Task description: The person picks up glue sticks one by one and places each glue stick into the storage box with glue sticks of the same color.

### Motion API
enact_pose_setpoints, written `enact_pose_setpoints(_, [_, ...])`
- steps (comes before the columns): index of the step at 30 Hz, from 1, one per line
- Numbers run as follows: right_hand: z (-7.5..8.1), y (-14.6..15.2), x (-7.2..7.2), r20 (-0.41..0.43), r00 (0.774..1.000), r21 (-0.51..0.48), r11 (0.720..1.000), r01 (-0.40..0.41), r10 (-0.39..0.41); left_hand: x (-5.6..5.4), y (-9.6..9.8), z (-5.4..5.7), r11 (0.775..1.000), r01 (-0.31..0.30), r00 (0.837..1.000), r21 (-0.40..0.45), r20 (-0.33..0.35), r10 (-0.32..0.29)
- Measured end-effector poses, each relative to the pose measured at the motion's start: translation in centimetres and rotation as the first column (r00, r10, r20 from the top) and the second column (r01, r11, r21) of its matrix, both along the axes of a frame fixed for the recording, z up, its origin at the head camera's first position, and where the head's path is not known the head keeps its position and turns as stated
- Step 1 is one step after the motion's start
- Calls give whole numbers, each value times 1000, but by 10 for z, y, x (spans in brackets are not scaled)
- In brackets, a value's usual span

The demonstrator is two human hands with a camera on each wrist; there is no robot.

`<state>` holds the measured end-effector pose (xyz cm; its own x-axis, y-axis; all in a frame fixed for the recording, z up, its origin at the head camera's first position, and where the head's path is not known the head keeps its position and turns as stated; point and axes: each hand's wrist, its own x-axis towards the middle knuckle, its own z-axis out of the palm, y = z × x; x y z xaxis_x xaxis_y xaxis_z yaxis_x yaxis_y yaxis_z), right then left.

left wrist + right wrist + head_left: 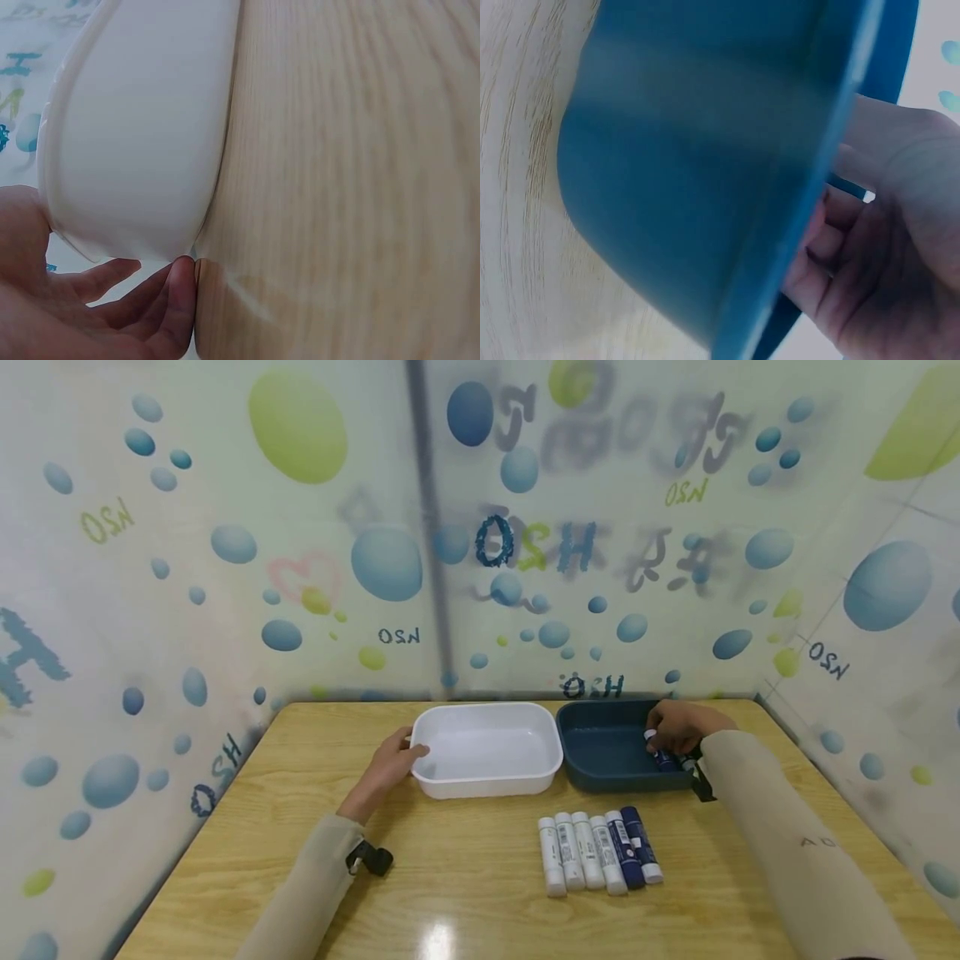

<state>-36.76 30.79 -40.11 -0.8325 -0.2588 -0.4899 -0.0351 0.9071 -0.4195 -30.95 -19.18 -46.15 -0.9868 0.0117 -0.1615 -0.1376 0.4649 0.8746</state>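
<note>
In the head view my left hand (390,762) grips the left end of a white plastic tray (483,788), thumb over the rim. The left wrist view shows its fingers (178,300) against the tray's outer wall. My right hand (684,728) reaches into a dark blue tray (622,779) and pinches a dark blue glue stick (663,760) with a white end. Another tube (686,762) lies beside it, partly hidden. From the right wrist, the blue tray's wall (682,172) covers most of the fingertips.
In front of the blue tray, several white glue sticks (582,852) and two dark blue glue sticks (626,850) lie side by side on the wooden table (450,877). The two trays stand against each other near a patterned curtain (360,635) at the back.
</note>
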Motion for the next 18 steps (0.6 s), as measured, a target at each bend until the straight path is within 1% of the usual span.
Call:
enact_pose_setpoints(3, [5,0,2,-12,999,-3,1000,-31,31,0,0,1,1000,4,1000,-1,-5,-4])
enact_pose_setpoints(7, [14,-3,6,-41,998,5,999,-42,42,-1,-1,2,1000,7,1000,-11,-13,-8])
enact_pose_setpoints(11, [24,-8,16,-95,994,-3,999,-54,53,-1,0,2,1000,0,1000,-18,0,0])
enact_pose_setpoints(15, [31,-12,33,-179,977,-23,992,-120,114,-1,2,2,1000,-3,1000,-17,7,3])
enact_pose_setpoints(18, [34,-16,46,-246,956,-42,984,-174,159,0,1,2,1000,-1,1000,-14,-3,1])
